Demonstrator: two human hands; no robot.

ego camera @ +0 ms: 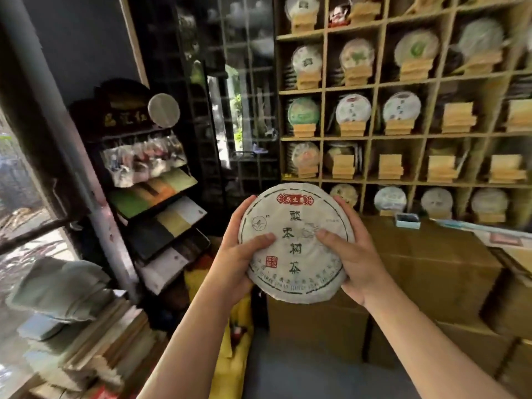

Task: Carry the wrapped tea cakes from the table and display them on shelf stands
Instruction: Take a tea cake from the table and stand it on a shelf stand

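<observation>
A round tea cake (295, 226) in white paper with green characters and a red label is held up in front of me, face toward the camera. My left hand (237, 254) grips its left edge, thumb on the front. My right hand (355, 260) grips the right edge the same way. Ahead and to the right stands the wooden shelf grid (371, 87). Many cells hold wrapped cakes propped on wooden stands. Several stands carry nothing, such as one empty stand (457, 116) and another empty stand (390, 167).
Stacked cardboard boxes (426, 272) stand between me and the shelf's lower rows. A dark tiered rack (155, 197) of packets and boxes stands at the left. Piles of paper and flat wrappers (66, 306) lie at lower left. A grey pole (69, 133) runs diagonally on the left.
</observation>
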